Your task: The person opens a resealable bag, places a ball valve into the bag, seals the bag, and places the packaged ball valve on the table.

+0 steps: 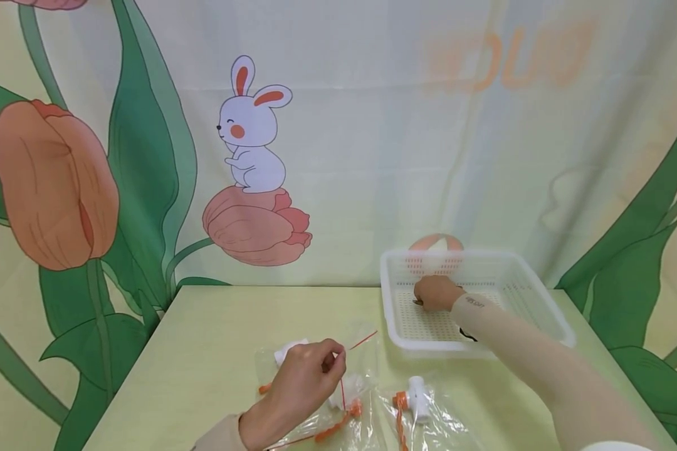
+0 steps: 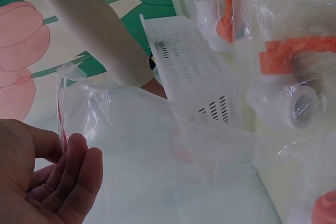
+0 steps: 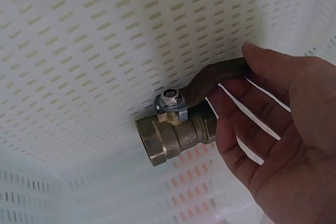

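Observation:
My left hand (image 1: 301,382) pinches the red-striped top edge of a clear zip bag (image 2: 126,124) between thumb and fingers. The bag hangs spread out, and nothing shows inside its upper part. Inside the white basket (image 1: 392,332), my right hand (image 1: 437,292) grips a brass ball valve (image 3: 178,135) by its dark lever (image 3: 210,77). In the right wrist view the valve's hexagonal open end points away from the fingers, close over the perforated basket floor. A metal nut (image 3: 170,96) fastens the lever to the body.
Clear bags holding white plastic fittings (image 1: 418,401) with orange parts (image 1: 400,401) lie at the table's front, below and right of my left hand. The pale table (image 1: 214,351) meets a printed curtain (image 1: 338,156) with a rabbit and tulips, just behind the basket.

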The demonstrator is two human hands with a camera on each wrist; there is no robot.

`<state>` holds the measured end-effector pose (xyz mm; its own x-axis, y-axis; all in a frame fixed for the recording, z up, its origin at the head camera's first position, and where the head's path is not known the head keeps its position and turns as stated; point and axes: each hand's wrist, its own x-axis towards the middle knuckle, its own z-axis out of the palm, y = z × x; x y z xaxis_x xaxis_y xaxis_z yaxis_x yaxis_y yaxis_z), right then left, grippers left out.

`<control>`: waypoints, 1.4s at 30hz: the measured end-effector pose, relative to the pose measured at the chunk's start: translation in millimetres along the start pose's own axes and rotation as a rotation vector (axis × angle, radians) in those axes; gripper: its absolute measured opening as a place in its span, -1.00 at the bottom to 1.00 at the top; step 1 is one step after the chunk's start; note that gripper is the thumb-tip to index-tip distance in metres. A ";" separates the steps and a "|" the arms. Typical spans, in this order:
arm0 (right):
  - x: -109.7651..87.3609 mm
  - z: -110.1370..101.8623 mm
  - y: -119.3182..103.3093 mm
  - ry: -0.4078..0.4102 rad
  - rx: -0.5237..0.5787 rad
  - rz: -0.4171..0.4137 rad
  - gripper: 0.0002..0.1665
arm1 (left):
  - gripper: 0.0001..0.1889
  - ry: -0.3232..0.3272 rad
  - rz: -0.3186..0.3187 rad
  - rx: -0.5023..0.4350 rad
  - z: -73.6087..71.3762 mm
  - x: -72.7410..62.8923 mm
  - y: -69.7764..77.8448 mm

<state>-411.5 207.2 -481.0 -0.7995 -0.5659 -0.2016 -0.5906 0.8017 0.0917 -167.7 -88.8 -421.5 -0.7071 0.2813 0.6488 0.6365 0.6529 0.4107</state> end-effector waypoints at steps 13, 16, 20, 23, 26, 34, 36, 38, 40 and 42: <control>-25.0 -22.3 -2.0 0.096 -0.110 -0.041 -0.59 | -0.88 0.006 0.012 0.000 -3.2 -0.2 5.5; -30.2 -27.0 2.2 0.094 -0.152 -0.041 -0.64 | -0.89 0.005 0.012 0.004 -3.2 -0.5 5.6; -38.3 -34.0 9.1 0.063 -0.127 -0.014 -0.76 | -0.89 0.003 0.010 0.002 -3.1 -1.4 6.5; -44.5 -42.7 13.4 0.042 -0.026 0.017 -0.78 | -0.88 0.008 0.012 0.008 -3.6 -1.7 7.6; -50.4 -52.4 17.4 0.049 0.059 0.016 -0.75 | -0.88 0.008 0.006 0.015 -4.1 -2.2 7.7; -67.4 -61.9 36.6 -0.022 0.161 0.070 -0.74 | -0.89 0.016 0.011 0.017 -4.9 -3.6 8.9; -70.4 -64.2 38.8 -0.033 0.185 0.079 -0.73 | -0.88 0.026 0.021 0.020 -5.0 -3.5 8.9; -72.6 -66.4 39.7 -0.035 0.211 0.084 -0.73 | -0.88 0.024 0.027 0.012 -5.7 -2.6 9.1; -73.8 -67.2 40.1 -0.027 0.249 0.082 -0.71 | -0.88 0.019 0.025 -0.003 -6.5 -0.7 9.5; -74.6 -67.7 39.8 -0.014 0.276 0.067 -0.71 | -0.88 0.012 0.018 -0.015 -7.3 1.1 9.6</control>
<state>-382.8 268.4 -396.2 -0.8330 -0.5088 -0.2172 -0.4830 0.8603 -0.1630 -160.1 -87.4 -412.1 -0.6919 0.2843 0.6636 0.6536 0.6371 0.4086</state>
